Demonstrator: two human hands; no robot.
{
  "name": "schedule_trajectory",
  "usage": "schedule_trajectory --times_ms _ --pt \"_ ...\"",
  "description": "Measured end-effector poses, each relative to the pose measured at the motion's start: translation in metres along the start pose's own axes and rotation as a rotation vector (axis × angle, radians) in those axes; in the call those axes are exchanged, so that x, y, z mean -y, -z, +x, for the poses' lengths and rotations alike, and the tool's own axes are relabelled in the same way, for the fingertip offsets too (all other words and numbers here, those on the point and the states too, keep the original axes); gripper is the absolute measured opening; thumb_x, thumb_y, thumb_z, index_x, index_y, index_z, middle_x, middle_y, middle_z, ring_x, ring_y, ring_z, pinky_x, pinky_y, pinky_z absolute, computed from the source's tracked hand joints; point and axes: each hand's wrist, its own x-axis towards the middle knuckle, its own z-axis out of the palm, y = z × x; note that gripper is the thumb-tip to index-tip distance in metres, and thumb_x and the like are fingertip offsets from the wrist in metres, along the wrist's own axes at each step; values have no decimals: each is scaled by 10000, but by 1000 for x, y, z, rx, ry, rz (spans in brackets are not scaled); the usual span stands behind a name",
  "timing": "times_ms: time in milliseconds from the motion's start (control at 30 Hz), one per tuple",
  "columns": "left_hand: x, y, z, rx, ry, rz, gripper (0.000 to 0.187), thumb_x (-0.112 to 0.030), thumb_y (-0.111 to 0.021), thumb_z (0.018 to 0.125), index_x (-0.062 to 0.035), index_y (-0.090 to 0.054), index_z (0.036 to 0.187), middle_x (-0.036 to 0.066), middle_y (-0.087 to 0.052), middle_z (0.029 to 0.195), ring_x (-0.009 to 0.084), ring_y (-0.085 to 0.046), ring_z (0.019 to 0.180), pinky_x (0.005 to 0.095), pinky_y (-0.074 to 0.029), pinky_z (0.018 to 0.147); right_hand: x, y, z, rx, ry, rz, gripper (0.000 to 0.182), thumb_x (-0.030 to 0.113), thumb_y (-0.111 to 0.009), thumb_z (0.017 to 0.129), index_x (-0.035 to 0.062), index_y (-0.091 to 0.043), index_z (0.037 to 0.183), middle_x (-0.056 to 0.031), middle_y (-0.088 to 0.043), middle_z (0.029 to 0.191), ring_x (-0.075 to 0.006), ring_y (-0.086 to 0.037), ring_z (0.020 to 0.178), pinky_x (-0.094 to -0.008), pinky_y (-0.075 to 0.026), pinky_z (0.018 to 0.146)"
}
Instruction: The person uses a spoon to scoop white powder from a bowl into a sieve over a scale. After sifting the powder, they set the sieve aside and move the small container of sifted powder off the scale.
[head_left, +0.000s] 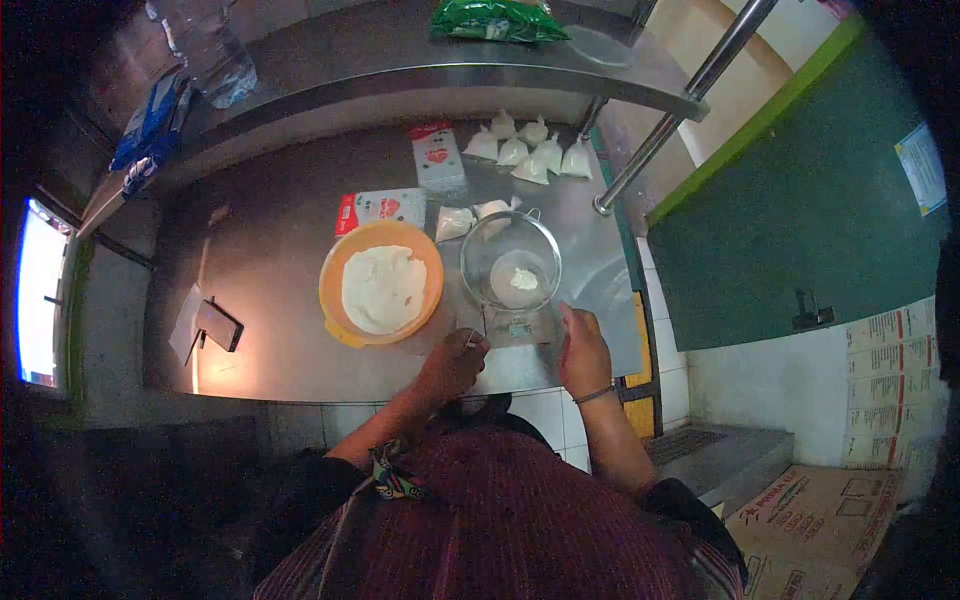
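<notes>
A round, see-through bowl or strainer point(475, 255) with a thin metal rim stands on a kitchen scale point(518, 328), a small heap of white powder point(522, 279) inside. Left of it is an orange plastic basin point(332, 300) full of white powder point(382, 290). My left hand point(452, 362) is closed between basin and scale, near the table's front edge; what its fingers hold is too small to make out. Just right of the scale, my right hand point(586, 350) is held loosely, fingers partly apart, with nothing visible in it.
Several tied bags of white powder point(530, 155) stand at the back; two more bags point(456, 222) lie behind the strainer. Two red-and-white boxes point(437, 160) sit behind the basin. A phone point(220, 326) stands at the left. A metal shelf point(400, 78) overhangs the steel table point(270, 250).
</notes>
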Motion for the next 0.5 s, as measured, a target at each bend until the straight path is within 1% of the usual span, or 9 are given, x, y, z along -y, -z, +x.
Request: schedule_trajectory --times_ms 33,67,100,167,267,333,400,467,500 --pt "-1 4 3 -123 -439 318 230 -226 -631 970 -5 -598 1022 95 -607 754 200 -583 618 372 -495 587 -4 1 1 33 3 -24 594 -41 -588 807 51 -490 1385 -206 -577 1220 -392 -595 1123 -465 -523 952" --pt "-2 6 4 -243 -877 637 237 -240 -624 981 -8 -594 1022 81 -599 750 177 -570 613 358 -485 565 -7 1 3 35 6 -17 594 -41 -588 807 51 -490 1385 -206 -577 1220 -392 -595 1123 -465 -523 952" --pt "-7 3 1 -244 -871 644 237 -240 -624 981 -8 -594 1022 81 -599 750 177 -570 613 358 -485 565 -9 0 4 0 -5 10 537 -54 -542 846 50 -506 1372 -202 -595 1186 -387 -602 1098 -463 -521 934" --pt "-16 -5 -11 -44 -110 202 217 -231 -612 991 -17 -594 1025 63 -595 736 159 -556 602 341 -470 543 -14 -5 3 -32 -17 45 488 -67 -497 885 49 -523 1358 -198 -613 1153 -381 -609 1073 -460 -519 915" --pt "-51 -11 -20 -137 -48 38 228 -248 -576 1010 -22 -600 1025 48 -595 726 140 -548 590 327 -456 526 -25 -14 5 -20 -34 84 457 -40 -497 906 43 -527 1354 -197 -615 1124 -382 -613 1054 -463 -521 900" --pt "-41 -16 -15 -149 -38 66 221 -244 -577 1013 -25 -599 1029 48 -595 724 134 -544 585 322 -454 525 -26 -18 6 73 -52 145 426 -13 -488 925 35 -534 1345 -194 -618 1099 -386 -614 1042 -464 -525 884" --pt "-41 -19 -17 -161 -26 91 214 -240 -577 1016 -28 -599 1032 48 -595 722 128 -540 579 318 -452 524 -19 -14 4 56 -25 122 416 0 -491 926 32 -540 1338 -192 -619 1099 -389 -613 1039 -464 -526 881" --pt "-53 -24 -22 -176 14 -12 232 -265 -573 1026 -34 -593 1029 45 -594 725 120 -542 590 312 -451 524 -18 -11 2 38 3 94 407 14 -493 927 29 -545 1331 -191 -620 1099 -392 -613 1037 -464 -528 879" --pt "-55 -25 -21 -180 11 -14 232 -265 -573 1026 -34 -593 1029 45 -594 725 120 -542 590 312 -451 524 -20 -11 2 56 29 122 465 24 -539 879 42 -526 1344 -197 -610 1144 -405 -625 1038 -481 -541 876"
